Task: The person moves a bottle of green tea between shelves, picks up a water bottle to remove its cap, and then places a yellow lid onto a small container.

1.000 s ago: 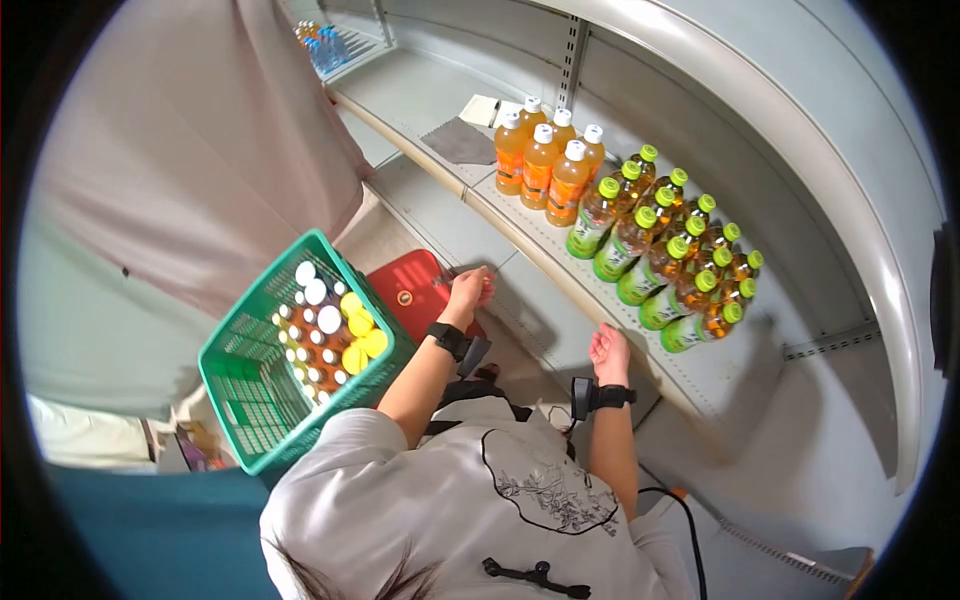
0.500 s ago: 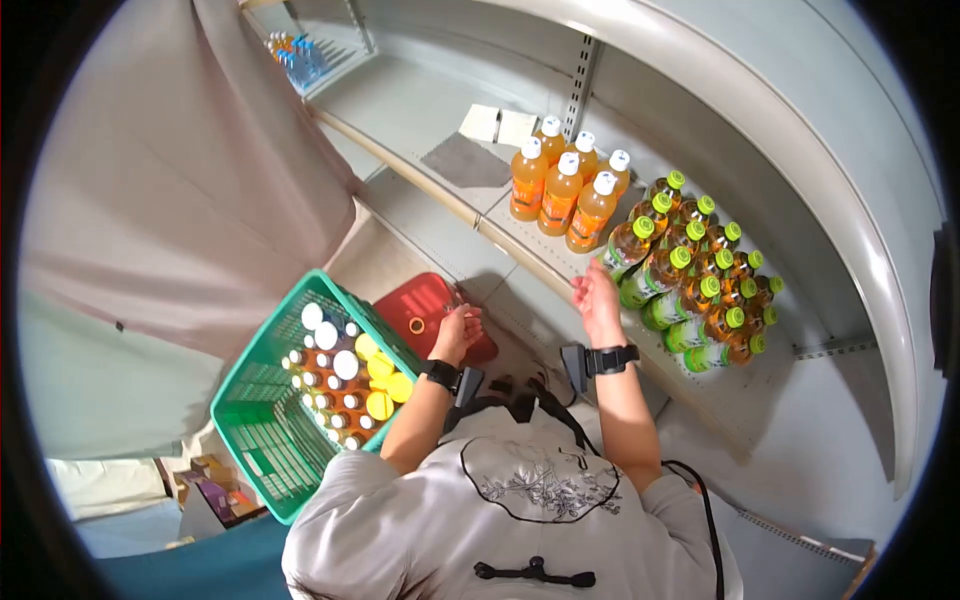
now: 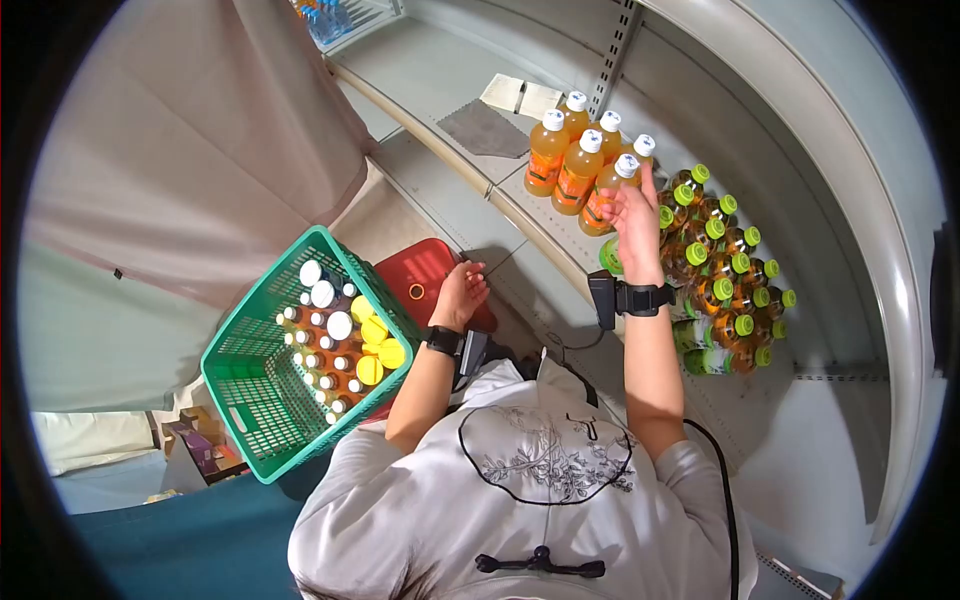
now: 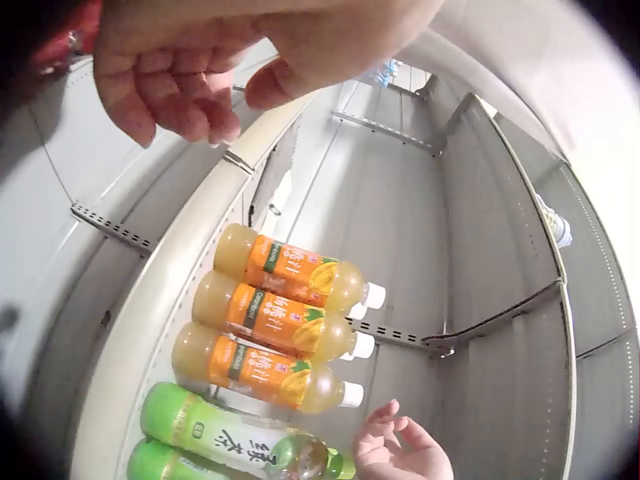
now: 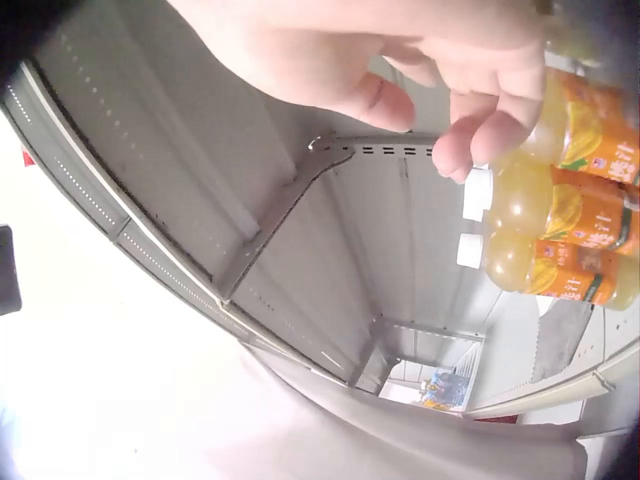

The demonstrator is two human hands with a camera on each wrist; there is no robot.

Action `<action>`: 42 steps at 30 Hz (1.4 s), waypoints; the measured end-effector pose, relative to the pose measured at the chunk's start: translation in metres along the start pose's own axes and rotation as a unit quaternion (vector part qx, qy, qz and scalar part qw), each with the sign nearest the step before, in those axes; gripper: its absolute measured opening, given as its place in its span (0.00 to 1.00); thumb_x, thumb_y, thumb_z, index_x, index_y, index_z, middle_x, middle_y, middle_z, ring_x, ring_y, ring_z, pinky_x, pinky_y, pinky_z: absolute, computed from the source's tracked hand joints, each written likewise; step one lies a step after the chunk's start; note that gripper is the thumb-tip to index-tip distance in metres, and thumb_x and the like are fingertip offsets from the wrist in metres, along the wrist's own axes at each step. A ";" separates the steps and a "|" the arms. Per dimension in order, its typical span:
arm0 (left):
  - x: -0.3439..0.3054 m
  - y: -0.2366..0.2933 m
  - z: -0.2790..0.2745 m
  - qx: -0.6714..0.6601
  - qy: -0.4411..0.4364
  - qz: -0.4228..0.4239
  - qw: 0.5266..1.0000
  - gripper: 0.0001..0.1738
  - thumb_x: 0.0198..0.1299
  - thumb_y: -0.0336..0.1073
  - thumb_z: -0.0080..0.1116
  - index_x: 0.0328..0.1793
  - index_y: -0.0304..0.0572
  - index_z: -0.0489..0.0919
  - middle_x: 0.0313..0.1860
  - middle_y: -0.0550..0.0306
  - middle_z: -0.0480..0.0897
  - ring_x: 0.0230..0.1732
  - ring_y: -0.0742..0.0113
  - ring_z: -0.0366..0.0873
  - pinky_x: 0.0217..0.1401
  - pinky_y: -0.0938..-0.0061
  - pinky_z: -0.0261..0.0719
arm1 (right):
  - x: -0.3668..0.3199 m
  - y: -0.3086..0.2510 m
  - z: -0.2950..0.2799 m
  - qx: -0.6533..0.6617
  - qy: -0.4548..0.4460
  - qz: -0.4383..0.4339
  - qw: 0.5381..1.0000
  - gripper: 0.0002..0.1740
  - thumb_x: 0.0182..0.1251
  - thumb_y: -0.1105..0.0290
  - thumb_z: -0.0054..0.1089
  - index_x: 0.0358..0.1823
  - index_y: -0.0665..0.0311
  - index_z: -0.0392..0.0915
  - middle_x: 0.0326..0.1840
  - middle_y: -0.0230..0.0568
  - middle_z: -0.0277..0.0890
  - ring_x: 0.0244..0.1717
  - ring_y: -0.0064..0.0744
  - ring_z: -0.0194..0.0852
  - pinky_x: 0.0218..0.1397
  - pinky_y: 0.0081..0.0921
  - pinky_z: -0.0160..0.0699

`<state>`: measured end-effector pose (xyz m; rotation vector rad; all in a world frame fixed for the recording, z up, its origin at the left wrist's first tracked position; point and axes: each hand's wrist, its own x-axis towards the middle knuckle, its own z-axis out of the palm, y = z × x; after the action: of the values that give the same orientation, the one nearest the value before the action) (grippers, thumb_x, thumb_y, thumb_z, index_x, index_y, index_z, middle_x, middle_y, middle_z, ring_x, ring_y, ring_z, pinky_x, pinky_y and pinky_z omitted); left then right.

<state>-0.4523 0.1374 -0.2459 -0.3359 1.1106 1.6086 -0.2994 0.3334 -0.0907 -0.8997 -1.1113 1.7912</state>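
My right hand (image 3: 636,228) is over the shelf, beside the front right orange juice bottle (image 3: 600,205), its fingers bent loosely near the white cap. In the right wrist view, the thumb and fingers of that hand (image 5: 400,60) are apart, above the orange bottles (image 5: 590,215); whether a fingertip touches one cannot be told. Green-capped tea bottles (image 3: 722,290) stand beside and partly behind the right hand and wrist. My left hand (image 3: 462,295) hangs in front of the shelf edge, fingers loosely curled around nothing; the left wrist view shows this hand (image 4: 250,60) empty too.
At the left, a green basket (image 3: 262,466) holds bottles with white caps and several yellow-lidded items. A red stool-like object (image 3: 415,268) is under the left hand. On the shelf (image 3: 425,75) lie a grey cloth (image 3: 484,130) and white cards (image 3: 540,100).
My right hand has risen from in front of the shelf edge, past the tea bottles, to the orange bottles. My left hand stays in front of the shelf, and the head view has shifted.
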 end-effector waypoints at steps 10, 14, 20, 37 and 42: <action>0.023 0.100 0.104 0.012 -0.136 0.068 0.988 0.08 0.55 0.36 0.44 0.35 0.43 0.73 0.19 0.68 0.71 0.22 0.74 0.67 0.34 0.78 0.68 | 0.013 -0.009 0.011 -0.001 -0.009 0.013 1.000 0.33 0.61 0.70 0.41 0.67 0.57 0.42 0.27 0.38 0.72 0.22 0.19 0.65 0.27 0.16 0.68; 0.002 0.126 0.166 0.027 -0.190 0.086 0.978 0.11 0.56 0.37 0.43 0.42 0.42 0.71 0.22 0.66 0.72 0.25 0.73 0.69 0.35 0.77 0.71 | 0.024 0.006 0.002 0.035 -0.019 0.053 0.998 0.30 0.62 0.67 0.41 0.65 0.56 0.46 0.29 0.39 0.73 0.24 0.22 0.67 0.29 0.18 0.68; 0.012 0.122 0.196 0.058 -0.226 0.044 0.971 0.09 0.56 0.36 0.44 0.40 0.42 0.70 0.22 0.66 0.72 0.26 0.73 0.70 0.35 0.76 0.71 | 0.024 0.001 0.009 0.052 0.012 0.062 0.997 0.29 0.61 0.67 0.40 0.65 0.58 0.48 0.29 0.41 0.74 0.24 0.23 0.69 0.29 0.18 0.68; 0.027 0.126 0.109 -0.135 -0.128 -0.076 0.980 0.08 0.52 0.34 0.42 0.32 0.41 0.71 0.20 0.66 0.67 0.22 0.73 0.64 0.36 0.74 0.68 | 0.057 0.019 0.111 -0.080 -0.063 -0.063 0.993 0.33 0.58 0.73 0.41 0.65 0.65 0.43 0.17 0.33 0.67 0.11 0.15 0.53 0.14 0.12 0.53; 0.023 0.129 0.102 -0.136 -0.137 -0.067 0.979 0.09 0.54 0.33 0.41 0.33 0.38 0.72 0.19 0.66 0.67 0.23 0.73 0.65 0.37 0.76 0.68 | 0.080 0.046 0.094 -0.010 -0.095 0.050 0.994 0.32 0.59 0.73 0.39 0.66 0.62 0.44 0.15 0.33 0.63 0.10 0.15 0.49 0.12 0.14 0.46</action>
<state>-0.5406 0.2371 -0.1467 -0.3480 0.6465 1.6317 -0.4263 0.3615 -0.1113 -0.8213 -1.2256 1.9834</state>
